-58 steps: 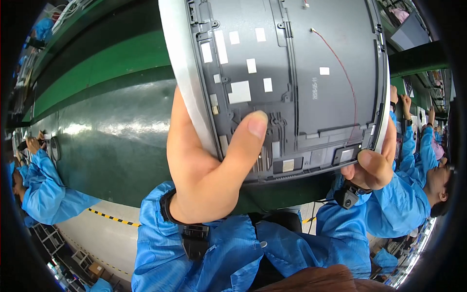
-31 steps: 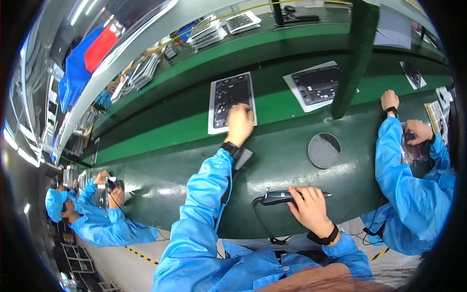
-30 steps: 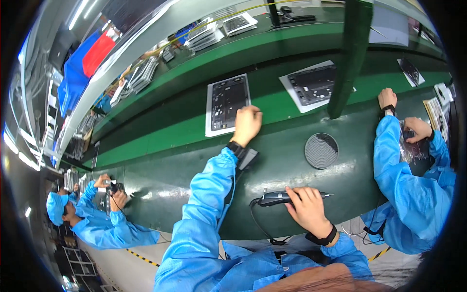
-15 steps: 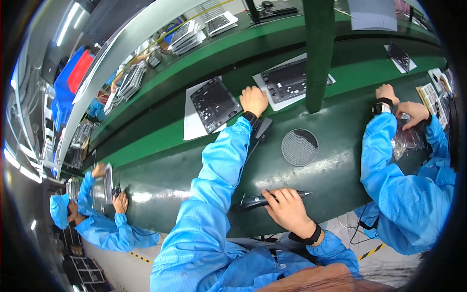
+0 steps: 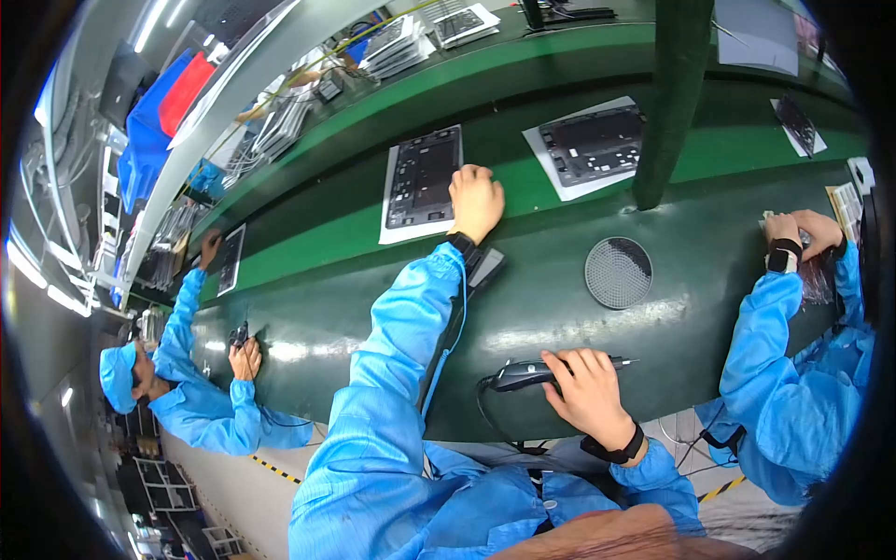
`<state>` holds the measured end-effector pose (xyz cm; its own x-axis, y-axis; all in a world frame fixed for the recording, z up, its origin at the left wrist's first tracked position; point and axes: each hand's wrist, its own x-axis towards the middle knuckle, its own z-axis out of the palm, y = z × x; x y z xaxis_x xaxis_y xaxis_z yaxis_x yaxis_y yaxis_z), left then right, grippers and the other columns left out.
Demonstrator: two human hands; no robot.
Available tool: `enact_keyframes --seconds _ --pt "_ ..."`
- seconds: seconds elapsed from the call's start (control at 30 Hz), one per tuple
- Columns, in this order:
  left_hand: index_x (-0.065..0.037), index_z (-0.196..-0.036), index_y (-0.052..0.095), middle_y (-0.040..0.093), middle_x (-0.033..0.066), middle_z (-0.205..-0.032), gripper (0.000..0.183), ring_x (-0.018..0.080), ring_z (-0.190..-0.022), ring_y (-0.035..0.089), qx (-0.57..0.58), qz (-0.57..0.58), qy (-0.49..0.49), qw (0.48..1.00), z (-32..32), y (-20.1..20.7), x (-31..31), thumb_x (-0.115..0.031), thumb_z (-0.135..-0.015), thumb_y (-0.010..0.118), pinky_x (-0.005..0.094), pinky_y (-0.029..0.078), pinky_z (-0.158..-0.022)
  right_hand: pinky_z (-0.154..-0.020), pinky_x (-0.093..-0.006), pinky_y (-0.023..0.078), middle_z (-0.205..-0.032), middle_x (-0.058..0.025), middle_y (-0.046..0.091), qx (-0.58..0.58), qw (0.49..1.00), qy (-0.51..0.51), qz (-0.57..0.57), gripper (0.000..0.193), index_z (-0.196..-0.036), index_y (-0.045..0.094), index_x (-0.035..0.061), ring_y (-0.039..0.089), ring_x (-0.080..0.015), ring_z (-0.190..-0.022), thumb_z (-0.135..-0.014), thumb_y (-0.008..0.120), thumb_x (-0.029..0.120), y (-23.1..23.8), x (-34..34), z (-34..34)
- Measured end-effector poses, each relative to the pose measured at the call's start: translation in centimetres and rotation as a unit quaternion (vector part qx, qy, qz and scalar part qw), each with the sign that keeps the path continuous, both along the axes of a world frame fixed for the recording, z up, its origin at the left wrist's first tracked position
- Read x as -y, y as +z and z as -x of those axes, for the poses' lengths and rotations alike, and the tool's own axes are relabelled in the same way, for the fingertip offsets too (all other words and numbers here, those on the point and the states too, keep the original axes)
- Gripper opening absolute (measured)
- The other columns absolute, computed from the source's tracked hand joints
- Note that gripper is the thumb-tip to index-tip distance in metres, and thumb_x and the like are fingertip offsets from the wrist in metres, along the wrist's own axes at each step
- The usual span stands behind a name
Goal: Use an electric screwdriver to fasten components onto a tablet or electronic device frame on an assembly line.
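My left hand (image 5: 477,203) reaches across the bench, its curled fingers at the right edge of a black tablet housing (image 5: 431,173). The housing lies on a white sheet on the green strip; the fingertips' hold is partly hidden. My right hand (image 5: 592,397) is closed around a black electric screwdriver (image 5: 525,375). The tool lies nearly level above the near bench edge, its thin bit pointing right and its cord hanging at the left. Beyond it sits a round grey dish (image 5: 619,273) with a dimpled surface. A dark device (image 5: 485,269) is partly covered by my left wrist.
A green post (image 5: 674,103) rises beside a second tablet housing (image 5: 597,147) on white paper. One co-worker (image 5: 201,406) sits at the left, with a panel (image 5: 231,261) nearby. Another co-worker's hands (image 5: 803,233) handle a clear bag at the right. Paper stacks (image 5: 397,49) lie on the upper shelf.
My left hand has shifted left onto the housing, which now lies straighter. My right hand keeps the screwdriver. The left co-worker has moved a panel from the bench to the green strip. The view has shifted.
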<state>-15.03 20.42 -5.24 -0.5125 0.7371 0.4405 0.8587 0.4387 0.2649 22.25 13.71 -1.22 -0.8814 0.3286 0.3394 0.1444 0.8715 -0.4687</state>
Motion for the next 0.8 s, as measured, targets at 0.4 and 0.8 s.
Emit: enact_keyframes --seconds 0.4,0.8 --pt "0.007 -0.114 0.064 0.066 0.0288 -0.118 0.045 0.0437 -0.113 0.064 0.215 0.212 0.086 0.949 -3.9 1.6 -11.0 -0.029 -0.089 0.057 0.0492 0.051 -0.096 -0.088 -0.0364 0.046 -0.105 -0.0047 0.062 -0.003 1.0 0.003 -0.002 0.05 -0.123 0.064 0.0088 0.06 -0.0216 -0.096 -0.076 0.078 0.021 -0.3 0.2 0.0" --pt "0.006 -0.102 0.054 0.052 0.0043 -0.078 0.017 0.015 -0.071 0.052 0.443 -0.179 0.114 0.871 -2.9 2.8 9.4 -0.006 -0.092 0.048 0.0384 0.042 -0.057 -0.093 -0.0447 0.048 -0.1 -0.0084 0.06 -0.237 0.968 -0.066 0.037 0.052 -0.112 0.064 0.0061 0.059 -0.0277 -0.093 -0.063 0.078 0.005 0.7 -4.6 -4.9"
